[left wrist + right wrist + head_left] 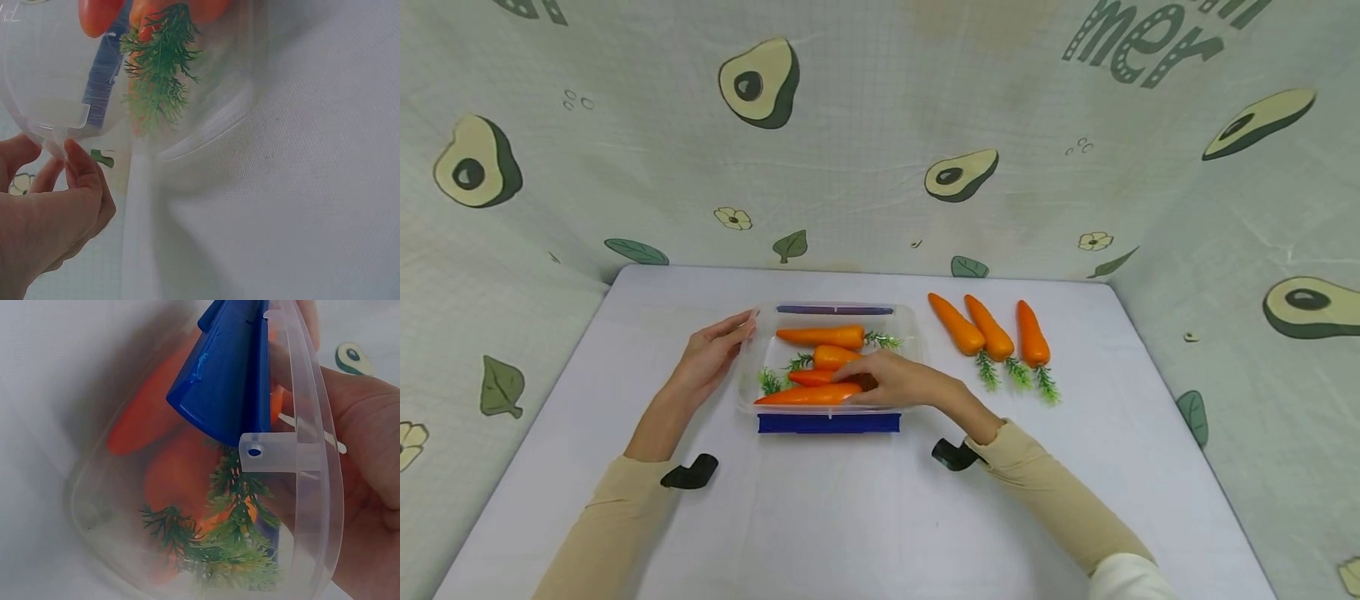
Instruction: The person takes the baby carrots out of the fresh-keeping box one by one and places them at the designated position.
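A clear plastic container (910, 333) with blue clip flaps (829, 423) stands on the table, holding several toy carrots with green tops (165, 53). My left hand (711, 354) is at its left end; in the left wrist view the thumb and fingers (81, 165) pinch the clear tab at the rim. My right hand (891, 379) reaches in over the right side, fingers round an orange carrot (808, 378) between two others. One carrot (820, 336) lies along the back, another (808, 395) along the front. The right fingertips are partly hidden by the container wall and flap in the right wrist view.
To the right of the container lie three more carrots, a left one (955, 323), a middle one (988, 327) and a right one (1033, 333), tops toward me. The white table (820, 517) meets an avocado-print cloth (865, 100) at the back and sides.
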### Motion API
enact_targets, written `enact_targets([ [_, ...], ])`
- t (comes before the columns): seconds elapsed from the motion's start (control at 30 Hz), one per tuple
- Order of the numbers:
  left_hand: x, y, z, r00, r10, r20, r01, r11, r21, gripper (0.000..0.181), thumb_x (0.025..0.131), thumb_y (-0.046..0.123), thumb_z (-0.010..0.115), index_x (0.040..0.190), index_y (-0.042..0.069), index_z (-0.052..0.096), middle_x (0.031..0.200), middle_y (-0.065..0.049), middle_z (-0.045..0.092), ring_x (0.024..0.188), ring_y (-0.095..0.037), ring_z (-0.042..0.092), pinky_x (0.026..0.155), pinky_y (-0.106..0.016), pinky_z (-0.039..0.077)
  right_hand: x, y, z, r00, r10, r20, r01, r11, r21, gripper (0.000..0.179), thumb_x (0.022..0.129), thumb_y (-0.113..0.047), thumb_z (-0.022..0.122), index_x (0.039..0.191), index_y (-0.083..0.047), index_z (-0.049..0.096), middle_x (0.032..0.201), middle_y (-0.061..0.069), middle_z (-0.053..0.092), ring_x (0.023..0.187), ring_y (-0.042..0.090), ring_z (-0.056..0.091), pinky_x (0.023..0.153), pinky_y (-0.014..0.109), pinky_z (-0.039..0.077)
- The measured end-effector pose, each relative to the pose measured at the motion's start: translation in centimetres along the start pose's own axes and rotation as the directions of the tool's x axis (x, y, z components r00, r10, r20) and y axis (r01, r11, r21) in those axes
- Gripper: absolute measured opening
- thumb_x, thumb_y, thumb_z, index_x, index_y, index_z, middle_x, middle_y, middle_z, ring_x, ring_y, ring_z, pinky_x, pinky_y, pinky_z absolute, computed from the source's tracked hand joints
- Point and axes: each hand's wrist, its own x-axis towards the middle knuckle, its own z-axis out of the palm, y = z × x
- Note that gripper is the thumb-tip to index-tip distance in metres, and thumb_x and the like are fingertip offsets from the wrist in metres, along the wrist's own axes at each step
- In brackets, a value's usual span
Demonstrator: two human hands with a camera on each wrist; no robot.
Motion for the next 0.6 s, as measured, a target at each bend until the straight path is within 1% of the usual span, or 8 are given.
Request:
enact_targets([
  [0.1, 0.0, -0.1, 0.1, 1.000, -0.005, -0.004, 0.005, 1.000, 0.012, 0.066, 0.103, 0.035, 0.064, 0.160, 0.012, 0.039, 0.168, -0.002, 0.030, 0.140, -0.011, 0.038, 0.122, -0.028, 0.025, -0.2, -0.1, -0.1, 1.000, -0.007, -0.013, 0.007, 1.000, -0.006, 0.040, 0.101, -0.019, 0.070, 0.138, -0.004, 0.065, 0.129, 0.005, 0.068, 0.090, 0.018, 0.055, 0.076, 0.022, 0.048],
  [0.13, 0.0, -0.1, 0.2, 1.000, -0.008, -0.004, 0.008, 1.000, 0.006, 0.066, 0.103, 0.034, 0.065, 0.159, 0.012, 0.039, 0.168, -0.002, 0.030, 0.140, -0.011, 0.037, 0.122, -0.028, 0.025, -0.3, -0.2, -0.2, 1.000, -0.012, -0.025, 0.011, 1.000, -0.011, 0.040, 0.100, -0.019, 0.071, 0.137, -0.004, 0.065, 0.129, 0.006, 0.068, 0.092, 0.019, 0.055, 0.079, 0.023, 0.049],
  [0.2, 0.0, 0.0, 0.2, 1.000, -0.008, -0.004, 0.008, 1.000, -0.003, 0.066, 0.103, 0.034, 0.065, 0.159, 0.012, 0.039, 0.168, -0.002, 0.030, 0.141, -0.011, 0.037, 0.122, -0.028, 0.025, -0.6, -0.3, -0.3, 0.998, -0.017, -0.054, 0.017, 1.000, -0.007, 0.041, 0.099, -0.019, 0.072, 0.135, -0.003, 0.066, 0.129, 0.008, 0.068, 0.096, 0.020, 0.056, 0.084, 0.027, 0.053],
  [0.3, 0.0, 0.0, 0.2, 1.000, -0.010, -0.007, 0.010, 1.000, -0.011, 0.066, 0.103, 0.034, 0.065, 0.159, 0.012, 0.039, 0.168, -0.002, 0.029, 0.143, -0.012, 0.036, 0.122, -0.029, 0.024, -0.9, -0.5, -0.7, 0.994, -0.026, -0.105, 0.028, 1.000, 0.012, 0.041, 0.097, -0.021, 0.074, 0.133, -0.002, 0.067, 0.126, 0.009, 0.069, 0.095, 0.022, 0.057, 0.084, 0.032, 0.055],
  [0.4, -0.1, 0.1, 0.2, 1.000, -0.013, -0.008, 0.013, 1.000, 0.000, 0.067, 0.102, 0.035, 0.065, 0.160, 0.012, 0.038, 0.168, -0.001, 0.029, 0.146, -0.013, 0.034, 0.122, -0.029, 0.024, -1.3, -0.8, -1.3, 0.987, -0.022, -0.160, 0.028, 0.999, 0.031, 0.041, 0.096, -0.022, 0.076, 0.132, -0.003, 0.069, 0.125, 0.008, 0.070, 0.095, 0.020, 0.059, 0.085, 0.033, 0.057],
  [0.5, -0.1, 0.1, 0.1, 1.000, -0.009, -0.004, 0.010, 1.000, 0.005, 0.068, 0.102, 0.035, 0.065, 0.160, 0.012, 0.037, 0.169, -0.002, 0.027, 0.147, -0.014, 0.032, 0.122, -0.030, 0.024, -1.7, -1.1, -1.8, 0.977, -0.011, -0.215, 0.020, 0.999, 0.040, 0.042, 0.094, -0.023, 0.078, 0.131, -0.005, 0.070, 0.126, 0.007, 0.070, 0.102, 0.018, 0.062, 0.091, 0.031, 0.057],
  [0.6, -0.1, 0.1, 0.1, 1.000, -0.002, 0.003, 0.002, 1.000, 0.006, 0.068, 0.103, 0.035, 0.064, 0.160, 0.010, 0.036, 0.169, -0.003, 0.026, 0.147, -0.014, 0.032, 0.122, -0.030, 0.023, -2.2, -1.2, -2.3, 0.965, 0.009, -0.263, 0.015, 0.996, 0.086, 0.044, 0.093, -0.023, 0.080, 0.132, -0.004, 0.069, 0.131, 0.008, 0.069, 0.109, 0.018, 0.064, 0.095, 0.030, 0.057],
])
